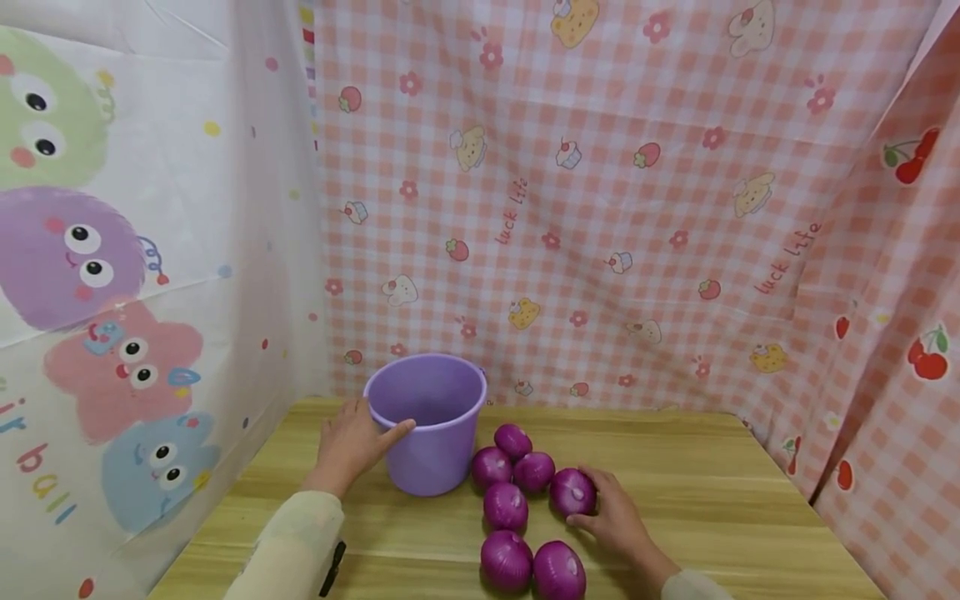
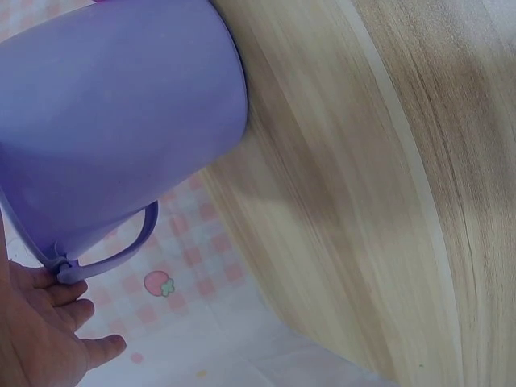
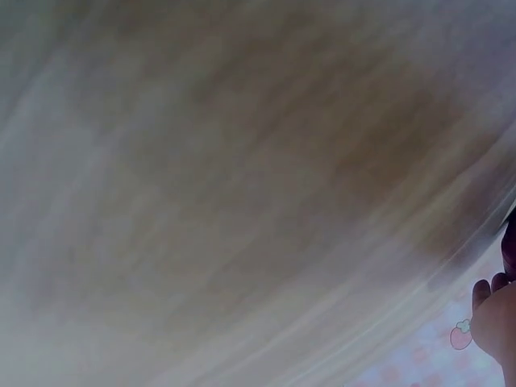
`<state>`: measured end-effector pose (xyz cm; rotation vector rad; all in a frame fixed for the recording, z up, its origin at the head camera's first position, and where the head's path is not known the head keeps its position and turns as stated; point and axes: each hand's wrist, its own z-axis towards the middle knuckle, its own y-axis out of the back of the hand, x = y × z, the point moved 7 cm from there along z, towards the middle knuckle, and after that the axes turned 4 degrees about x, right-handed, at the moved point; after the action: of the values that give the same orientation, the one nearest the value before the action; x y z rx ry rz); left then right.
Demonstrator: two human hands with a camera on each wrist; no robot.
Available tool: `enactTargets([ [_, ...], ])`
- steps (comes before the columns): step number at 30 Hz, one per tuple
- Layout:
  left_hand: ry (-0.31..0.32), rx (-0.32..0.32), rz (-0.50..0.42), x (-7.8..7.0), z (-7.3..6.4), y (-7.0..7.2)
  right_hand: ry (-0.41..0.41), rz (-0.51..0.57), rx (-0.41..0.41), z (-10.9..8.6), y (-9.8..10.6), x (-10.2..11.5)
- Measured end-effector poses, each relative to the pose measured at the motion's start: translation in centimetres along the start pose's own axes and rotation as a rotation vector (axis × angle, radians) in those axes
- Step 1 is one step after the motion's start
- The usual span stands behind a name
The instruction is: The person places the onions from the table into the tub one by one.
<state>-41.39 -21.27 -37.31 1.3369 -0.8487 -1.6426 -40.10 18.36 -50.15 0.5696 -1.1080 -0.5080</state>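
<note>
A purple plastic bucket (image 1: 431,460) stands upright on the wooden table, its opening facing up. My left hand (image 1: 351,446) grips the near-left side of its rim, thumb laid across the edge. In the left wrist view, the fingers (image 2: 72,313) lie beside the joint of the bucket's handle (image 2: 133,248). To the right of the bucket, my right hand (image 1: 618,518) holds a red onion (image 1: 573,492) between thumb and fingers, close over the tabletop. The right wrist view catches only part of that hand (image 3: 493,322) and a dark edge of the onion (image 3: 509,246).
Several more red onions (image 1: 506,507) lie between the bucket and my right hand, some touching, two of them near the front. Behind the wooden table (image 1: 675,454) hangs a pink checked cloth (image 1: 570,233). A white cartoon-printed cloth (image 1: 247,208) hangs at the left.
</note>
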Motion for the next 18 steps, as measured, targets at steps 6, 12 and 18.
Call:
enactTargets([
  [6,0.002,0.003,-0.023,0.0,0.1,-0.2,-0.021,-0.004,-0.014,-0.2,0.2,-0.2],
  [12,0.005,0.009,-0.026,0.1,0.0,-0.2,-0.034,-0.004,-0.017,-0.2,0.5,-0.4],
  [18,-0.003,-0.006,-0.018,0.0,0.0,0.0,-0.064,0.003,-0.025,0.2,1.0,-0.5],
])
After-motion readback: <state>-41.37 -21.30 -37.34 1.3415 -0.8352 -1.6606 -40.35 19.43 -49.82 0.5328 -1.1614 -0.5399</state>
